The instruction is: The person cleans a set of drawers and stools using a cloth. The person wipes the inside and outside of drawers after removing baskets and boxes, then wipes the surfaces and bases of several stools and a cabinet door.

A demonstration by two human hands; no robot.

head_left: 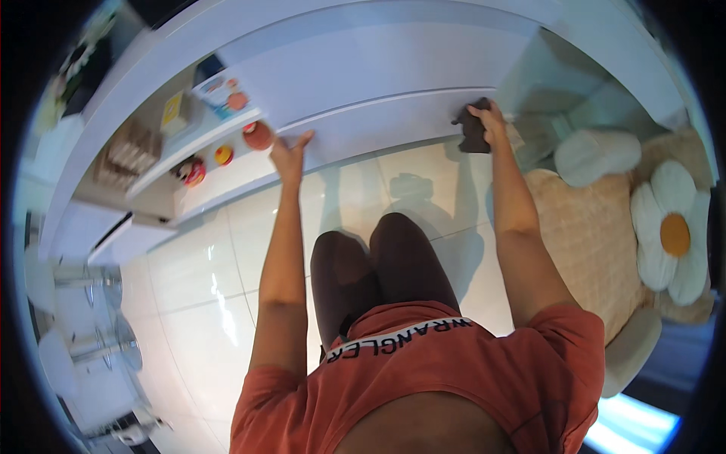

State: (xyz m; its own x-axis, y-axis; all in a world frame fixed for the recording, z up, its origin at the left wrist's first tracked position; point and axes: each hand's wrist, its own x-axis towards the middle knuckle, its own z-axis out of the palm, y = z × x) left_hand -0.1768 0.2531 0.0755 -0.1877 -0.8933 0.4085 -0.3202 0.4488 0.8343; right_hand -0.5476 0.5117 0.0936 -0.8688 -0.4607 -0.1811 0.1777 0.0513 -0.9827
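Toward the upper right of the frame, the person's right hand [495, 127] has its fingers closed on a dark cloth [475, 135] just to their left, long axis roughly upright, by the white drawer front [378, 125], while the left hand [288, 159], thumb spread wide, stands well apart beside the open shelf [227, 178].

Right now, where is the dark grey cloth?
The dark grey cloth is in the person's right hand, upper right of the head view, by the smooth white cabinet front.
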